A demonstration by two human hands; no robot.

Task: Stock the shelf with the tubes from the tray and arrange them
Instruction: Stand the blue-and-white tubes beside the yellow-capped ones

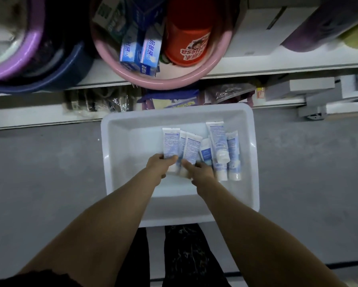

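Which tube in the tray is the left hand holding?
The leftmost tube, at the end of the row; the left hand pinches its near end.

Head view, steeply downward, close above tray (pixel 120 141), facing shelf (pixel 277 65)

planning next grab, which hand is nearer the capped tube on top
Right. The right hand, pinching a middle tube, is left of the capped tube; the left hand grips the leftmost tube, farther off.
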